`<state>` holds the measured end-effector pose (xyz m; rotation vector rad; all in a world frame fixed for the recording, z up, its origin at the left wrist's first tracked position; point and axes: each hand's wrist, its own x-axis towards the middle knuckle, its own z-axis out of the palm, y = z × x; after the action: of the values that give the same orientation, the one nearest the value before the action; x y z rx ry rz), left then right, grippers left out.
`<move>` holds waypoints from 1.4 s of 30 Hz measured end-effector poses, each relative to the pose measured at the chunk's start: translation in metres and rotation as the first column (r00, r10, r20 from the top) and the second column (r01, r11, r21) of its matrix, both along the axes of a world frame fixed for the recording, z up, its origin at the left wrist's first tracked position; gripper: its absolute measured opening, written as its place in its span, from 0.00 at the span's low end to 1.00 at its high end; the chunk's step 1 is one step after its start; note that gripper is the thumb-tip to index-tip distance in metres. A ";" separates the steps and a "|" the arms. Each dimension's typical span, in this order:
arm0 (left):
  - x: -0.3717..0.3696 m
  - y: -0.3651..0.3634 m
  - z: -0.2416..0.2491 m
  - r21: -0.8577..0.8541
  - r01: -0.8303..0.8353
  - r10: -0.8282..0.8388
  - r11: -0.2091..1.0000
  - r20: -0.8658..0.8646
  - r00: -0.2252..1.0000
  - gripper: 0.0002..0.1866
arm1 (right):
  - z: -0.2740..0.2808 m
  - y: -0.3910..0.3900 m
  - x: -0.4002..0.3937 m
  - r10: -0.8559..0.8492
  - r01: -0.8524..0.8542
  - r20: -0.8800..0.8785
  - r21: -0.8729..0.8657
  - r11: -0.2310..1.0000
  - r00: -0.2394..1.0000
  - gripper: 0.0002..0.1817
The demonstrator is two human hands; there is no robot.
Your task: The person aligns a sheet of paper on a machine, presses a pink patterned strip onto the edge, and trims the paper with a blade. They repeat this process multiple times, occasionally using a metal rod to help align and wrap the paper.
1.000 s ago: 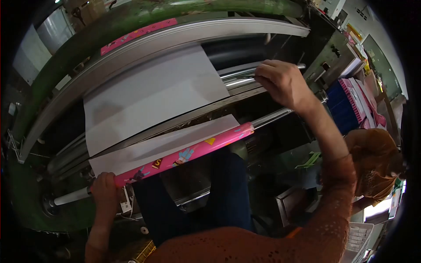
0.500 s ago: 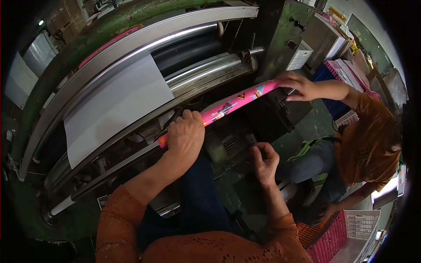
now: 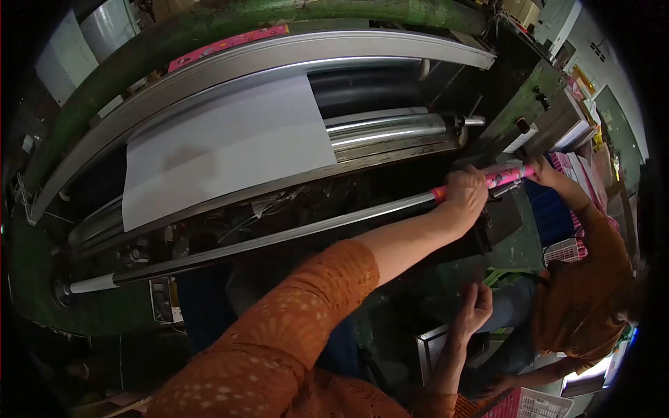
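Observation:
A pink patterned roll [image 3: 503, 177] lies at the right, in line with the end of a long metal bar [image 3: 293, 233]. My left hand [image 3: 465, 191] is wrapped round its near end, with my arm stretched across the view. A co-worker's hand [image 3: 545, 171] touches the roll's far end. Below, my right hand [image 3: 475, 306] is raised with thumb and fingers pressed together; whatever they hold, if anything, is too dark to make out. A white sheet [image 3: 230, 150] hangs over the machine's rollers [image 3: 390, 134].
The co-worker [image 3: 582, 279] in a brown top sits at the right. Behind the roll stands a blue crate [image 3: 555, 212]. A white basket [image 3: 543, 404] is at the bottom right. A green machine frame [image 3: 411, 14] runs along the top.
My left hand and the pink roll have moved right, and the roll now lines up with the bar. The view has shifted; my right hand appears lower and further right.

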<state>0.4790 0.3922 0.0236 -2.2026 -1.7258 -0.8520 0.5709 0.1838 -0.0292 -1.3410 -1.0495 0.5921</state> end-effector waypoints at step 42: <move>-0.457 -0.386 -0.050 -0.148 -0.232 0.046 0.962 0.918 -0.393 0.14 | 0.016 0.038 -0.195 0.363 -0.535 -0.492 -0.270 0.800 0.791 0.20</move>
<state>0.0215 0.0060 -0.0259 -0.3729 -2.0062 -3.2622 0.3761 0.2221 -0.0133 -1.2117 -0.9221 1.4698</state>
